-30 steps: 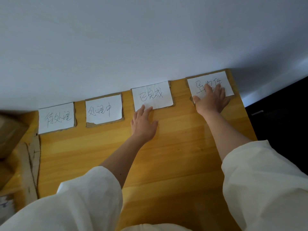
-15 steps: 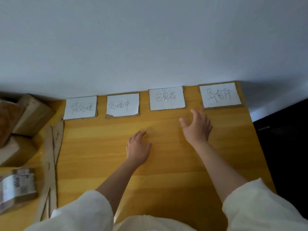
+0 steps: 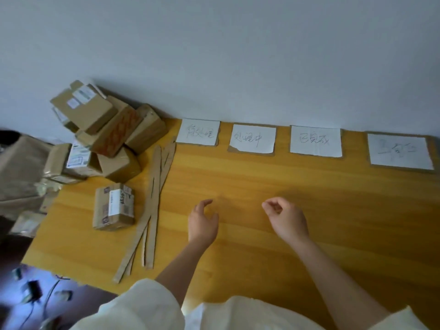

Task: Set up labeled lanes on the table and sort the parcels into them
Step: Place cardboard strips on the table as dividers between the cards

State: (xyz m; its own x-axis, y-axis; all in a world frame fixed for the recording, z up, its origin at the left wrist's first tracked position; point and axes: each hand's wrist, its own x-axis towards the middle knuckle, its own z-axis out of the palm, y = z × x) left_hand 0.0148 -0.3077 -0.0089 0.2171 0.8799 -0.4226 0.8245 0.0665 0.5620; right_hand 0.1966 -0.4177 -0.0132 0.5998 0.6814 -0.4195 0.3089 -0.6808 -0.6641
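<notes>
Several handwritten white label cards on cardboard backing line the far edge of the yellow wooden table (image 3: 333, 210) against the wall: the leftmost label (image 3: 198, 132), a second label (image 3: 252, 138), a third label (image 3: 315, 141) and the rightmost label (image 3: 400, 151). A pile of brown cardboard parcels (image 3: 107, 129) sits at the table's far left, with one taped parcel (image 3: 114, 207) lying apart in front of it. My left hand (image 3: 202, 222) and my right hand (image 3: 287, 219) hover over the table's middle, fingers loosely curled, holding nothing.
Long cardboard strips (image 3: 152, 206) lie crossed between the parcels and my left hand. More boxes and bags (image 3: 21, 167) stand off the table's left edge. Cables and small items (image 3: 33, 291) lie on the floor at lower left. The white wall (image 3: 238, 55) backs the table.
Both hands have pulled back from the label cards toward me and curled loosely. The view has swung left, bringing the parcel pile and strips into sight.
</notes>
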